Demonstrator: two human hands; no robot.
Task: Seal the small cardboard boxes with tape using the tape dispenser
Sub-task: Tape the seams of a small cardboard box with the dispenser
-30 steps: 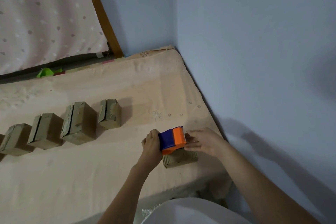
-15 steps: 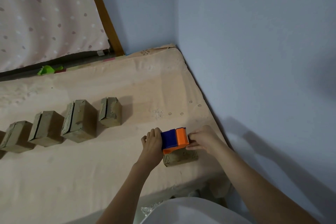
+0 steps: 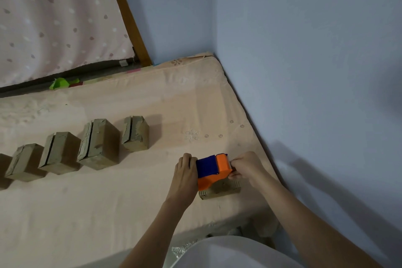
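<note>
Hands work a small cardboard box point(image 3: 219, 189) on the mattress point(image 3: 130, 202): left hand point(image 3: 185, 172) grips the light, rigid tape dispenser point(image 3: 214, 169) atop it, right hand point(image 3: 245, 165) pinching its orange end. Thin cardboard likely crushes easily; hold the dispenser by its sides.

Head-worn camera looks forward and steeply down, close above the mattress point(image 3: 130, 191)

A peach mattress point(image 3: 108, 213) is set against blue walls point(image 3: 304, 50), with a dotted curtain point(image 3: 54, 17) and green scrap point(image 3: 59, 82) far left
</note>
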